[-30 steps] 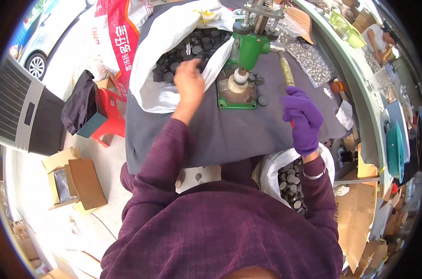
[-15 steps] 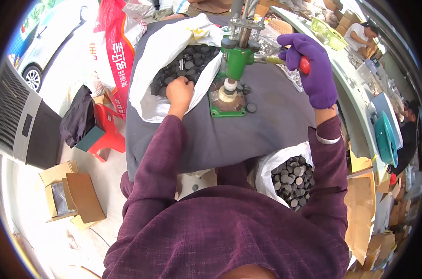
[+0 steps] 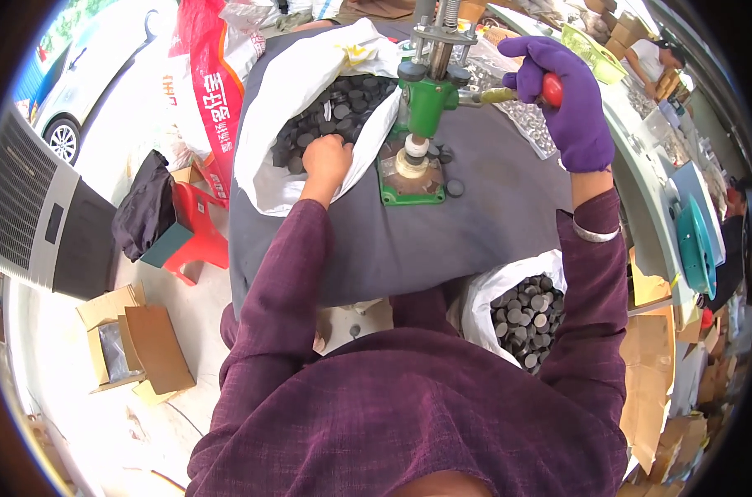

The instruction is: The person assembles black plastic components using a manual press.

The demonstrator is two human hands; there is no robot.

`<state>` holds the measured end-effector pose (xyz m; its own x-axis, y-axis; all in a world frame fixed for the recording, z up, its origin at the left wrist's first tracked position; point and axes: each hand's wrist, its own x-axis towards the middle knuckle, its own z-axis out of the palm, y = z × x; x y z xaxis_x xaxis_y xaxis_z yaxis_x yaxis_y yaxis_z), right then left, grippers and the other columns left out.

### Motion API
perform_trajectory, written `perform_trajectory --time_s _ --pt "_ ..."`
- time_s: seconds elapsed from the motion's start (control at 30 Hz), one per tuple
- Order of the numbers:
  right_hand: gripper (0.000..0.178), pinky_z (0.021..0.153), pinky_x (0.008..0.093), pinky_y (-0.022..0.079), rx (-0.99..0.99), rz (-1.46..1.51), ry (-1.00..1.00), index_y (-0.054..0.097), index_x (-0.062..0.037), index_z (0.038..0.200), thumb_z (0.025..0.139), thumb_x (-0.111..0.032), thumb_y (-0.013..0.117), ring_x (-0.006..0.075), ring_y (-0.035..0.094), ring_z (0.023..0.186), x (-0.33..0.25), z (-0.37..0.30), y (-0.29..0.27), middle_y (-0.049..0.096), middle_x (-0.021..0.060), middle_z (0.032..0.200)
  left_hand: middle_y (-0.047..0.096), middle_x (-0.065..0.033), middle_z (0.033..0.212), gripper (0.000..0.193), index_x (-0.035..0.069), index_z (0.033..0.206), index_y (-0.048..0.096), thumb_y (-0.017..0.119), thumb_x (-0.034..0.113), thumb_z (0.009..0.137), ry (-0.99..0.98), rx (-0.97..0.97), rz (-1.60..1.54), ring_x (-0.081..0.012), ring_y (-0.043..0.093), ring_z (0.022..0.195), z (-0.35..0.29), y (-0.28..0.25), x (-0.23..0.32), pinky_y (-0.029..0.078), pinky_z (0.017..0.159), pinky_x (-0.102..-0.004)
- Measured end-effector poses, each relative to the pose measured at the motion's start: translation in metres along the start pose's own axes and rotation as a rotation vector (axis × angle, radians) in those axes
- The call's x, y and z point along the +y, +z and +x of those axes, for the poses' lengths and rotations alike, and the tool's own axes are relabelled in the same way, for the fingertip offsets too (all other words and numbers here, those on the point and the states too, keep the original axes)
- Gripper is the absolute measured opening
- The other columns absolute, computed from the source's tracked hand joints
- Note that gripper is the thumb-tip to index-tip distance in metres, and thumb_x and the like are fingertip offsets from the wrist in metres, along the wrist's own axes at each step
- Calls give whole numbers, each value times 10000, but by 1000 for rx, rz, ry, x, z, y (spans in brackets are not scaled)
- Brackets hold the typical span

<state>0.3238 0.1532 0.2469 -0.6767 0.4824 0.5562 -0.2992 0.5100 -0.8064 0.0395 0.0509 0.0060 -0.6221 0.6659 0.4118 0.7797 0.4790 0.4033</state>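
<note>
Right hand (image 3: pixel 576 99) now higher, grip round lever (image 3: pixel 499 95); left hand (image 3: pixel 327 163) curled, grip unclear.

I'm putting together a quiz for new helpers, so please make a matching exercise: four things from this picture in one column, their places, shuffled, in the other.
Column one
1. Bare left hand
2. Purple-gloved right hand
3. Green metal press
4. Smaller open white sack

Column two
A. Standing on the grey cloth
B. Below the near edge of the grey cloth
C. At the dark round discs in the larger open white sack
D. At the round red knob

Pairs: 1-C, 2-D, 3-A, 4-B
</note>
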Motion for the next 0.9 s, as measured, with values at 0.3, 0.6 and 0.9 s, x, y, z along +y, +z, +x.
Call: perform_trajectory --time_s 0.3,0.6,0.9 --pt "370 777 325 523 -20 -28 -54 615 90 1061 954 -197 408 123 473 625 6 4 -3 438 12 640 688 -183 855 228 71 895 713 661 193 709 -129 110 -211 -344 665 839 -3 -4 -7 523 761 -417" --pt "370 777 327 527 17 -61 -62 609 102 1063 958 -185 401 124 470 623 6 5 2 435 15 647 683 -95 973 355 90 1047 661 677 111 694 163 326 -68 -318 605 921 4 -2 -8 493 790 -414" --pt "386 748 322 551 35 29 -23 635 89 1032 960 -181 368 125 480 615 3 6 5 473 43 626 678 -107 902 346 68 1026 673 665 73 680 229 178 -111 -298 556 964 28 12 -15 462 809 -425"
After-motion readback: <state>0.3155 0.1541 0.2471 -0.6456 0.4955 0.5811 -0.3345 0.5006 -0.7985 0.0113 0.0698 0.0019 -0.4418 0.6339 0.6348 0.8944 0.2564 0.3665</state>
